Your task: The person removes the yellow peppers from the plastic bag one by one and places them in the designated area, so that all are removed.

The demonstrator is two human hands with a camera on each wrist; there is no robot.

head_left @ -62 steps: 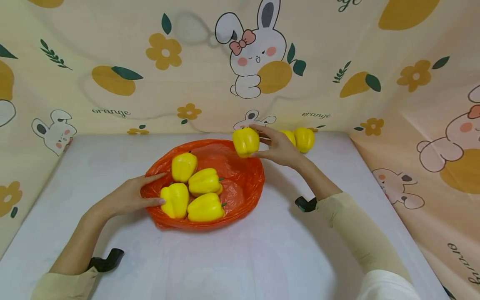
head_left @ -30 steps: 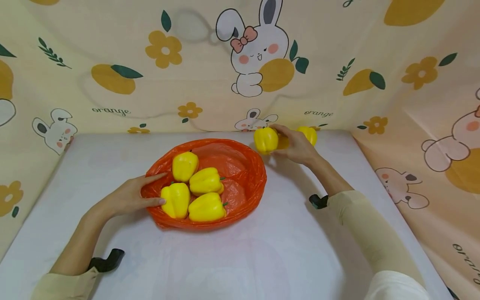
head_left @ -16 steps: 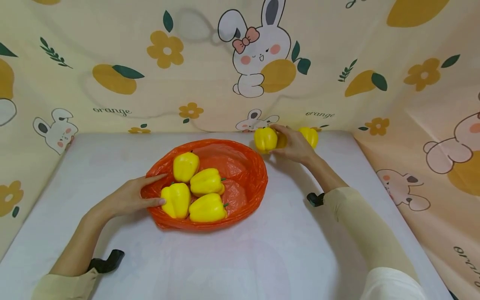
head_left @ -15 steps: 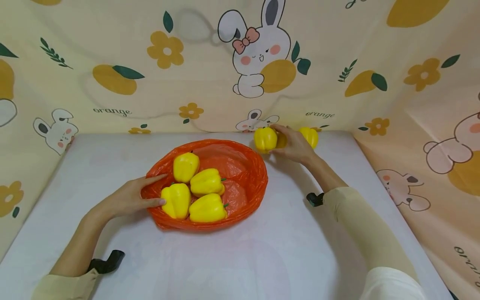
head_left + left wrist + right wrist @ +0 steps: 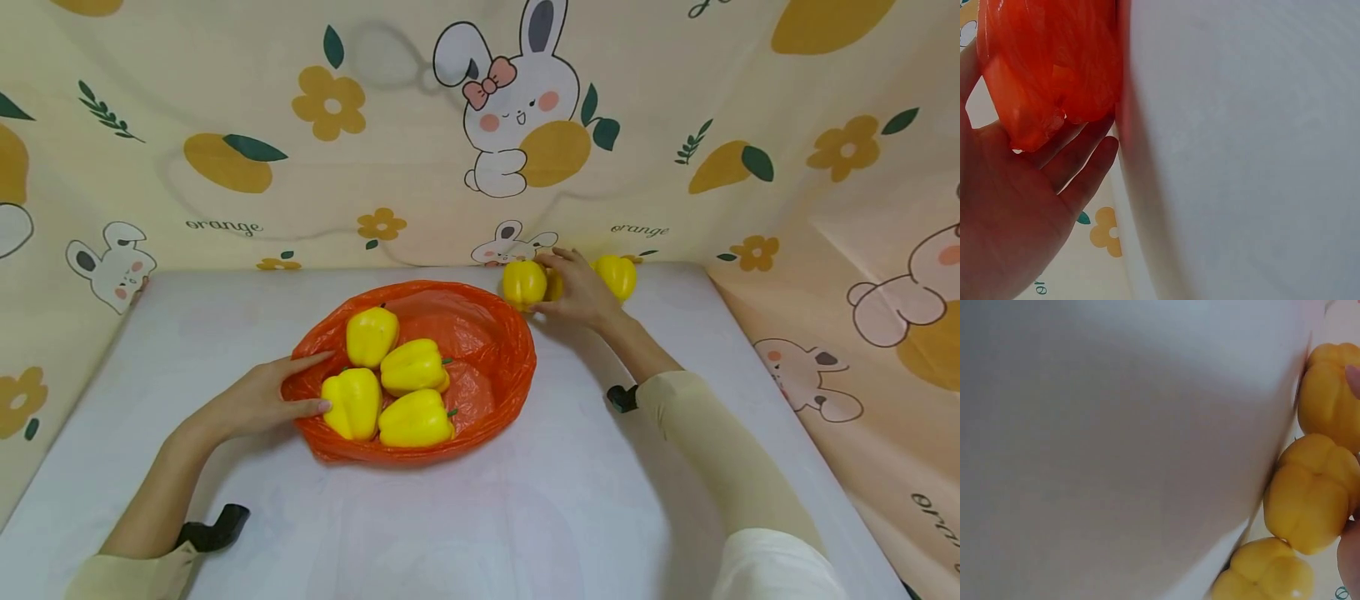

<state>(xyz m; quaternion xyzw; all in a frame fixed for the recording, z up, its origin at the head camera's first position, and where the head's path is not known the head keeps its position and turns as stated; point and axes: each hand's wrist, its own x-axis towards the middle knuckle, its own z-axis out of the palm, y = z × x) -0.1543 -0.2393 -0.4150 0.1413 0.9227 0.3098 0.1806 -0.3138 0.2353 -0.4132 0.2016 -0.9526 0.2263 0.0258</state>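
In the head view a red plastic bag (image 5: 517, 383) stands on the table with its mouth spread wide and several yellow bell peppers (image 5: 416, 418) inside. My left hand (image 5: 258, 396) holds the bag's left side; thumb and index finger lie over the rim, the thumb tip by a pepper. The left wrist view shows other fingers (image 5: 1088, 178) outside, against the red plastic. Beyond the bag's far right, my right hand (image 5: 581, 292) holds a yellow bell pepper (image 5: 523, 285) between thumb and fingertips, low at the table. Its middle and right neighbours (image 5: 1310, 494) stand close by, the middle one partly hidden.
The white table (image 5: 465, 533) ends at the back against a cloth (image 5: 420, 167) printed with rabbits and oranges. Another rabbit-print cloth (image 5: 847, 275) hangs on the right. The rightmost pepper (image 5: 617, 277) stands near the table's back edge.
My right hand has carried its pepper from above the bag's far right edge to the row at the back, then lower and slightly left. The left hand and bag stay put.
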